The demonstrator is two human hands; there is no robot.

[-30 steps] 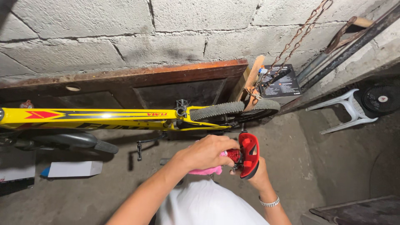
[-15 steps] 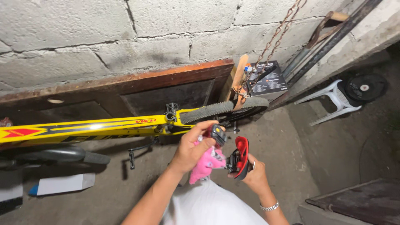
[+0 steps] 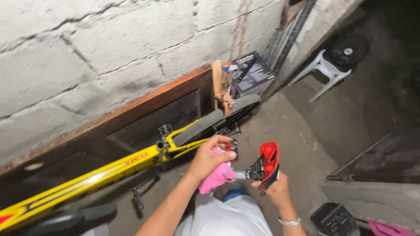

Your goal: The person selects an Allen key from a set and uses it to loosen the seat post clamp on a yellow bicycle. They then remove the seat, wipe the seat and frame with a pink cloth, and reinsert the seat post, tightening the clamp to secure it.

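Gripping the red bicycle saddle [image 3: 268,161] from beneath, the right hand [image 3: 274,189] steadies it on edge so its clamp faces nine o'clock, where the left hand [image 3: 209,158], closed around a pink rag [image 3: 215,175], presses cloth and a small dark part [image 3: 232,147] against the hardware. Farther off at ten o'clock, the yellow bicycle frame [image 3: 105,174] leans along the block wall [image 3: 87,57].

Left hand [image 3: 209,158] covers most of the small dark part it pinches with the pink cloth [image 3: 215,176]; part's shape can't be read. Right hand [image 3: 275,189] wraps the lower end of the red bike saddle [image 3: 268,161], so the clamp under it is only partly visible. Yellow bike frame [image 3: 87,181] runs off the left edge; rear tyre [image 3: 218,118] is cut by the frame in front of it. Print on the box [image 3: 251,74] beyond the tyre is too small. Black case [image 3: 334,218] right of the saddle is clipped by the bottom edge.
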